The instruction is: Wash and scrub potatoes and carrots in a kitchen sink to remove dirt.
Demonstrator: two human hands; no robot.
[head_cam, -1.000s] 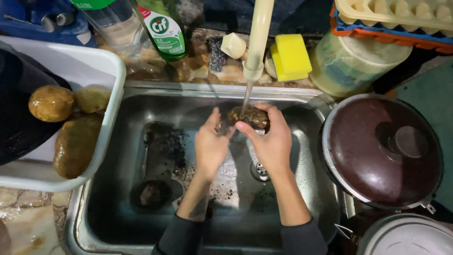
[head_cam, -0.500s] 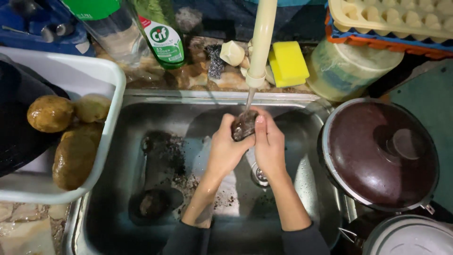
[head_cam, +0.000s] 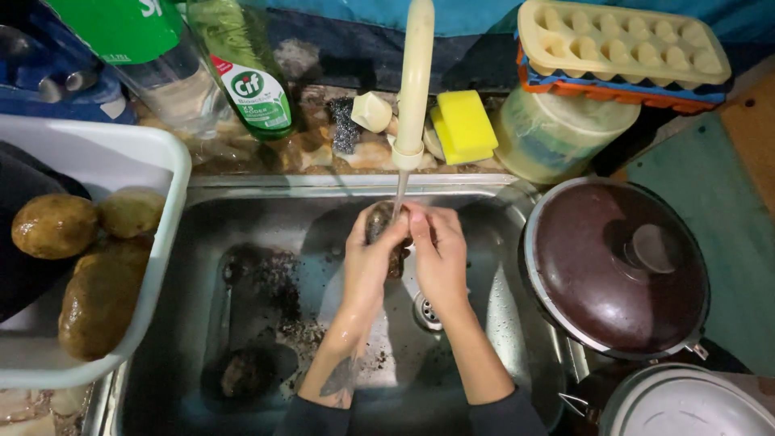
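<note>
Both hands, the left hand and right hand, have closed tighter than a second ago around a dark potato under the tap at the steel sink's back edge, its bowl open toward the near rim beside another potato.

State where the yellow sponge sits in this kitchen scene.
The yellow sponge lies on the ledge behind the sink, just right of the cream tap and left of a round lidded tub.
</note>
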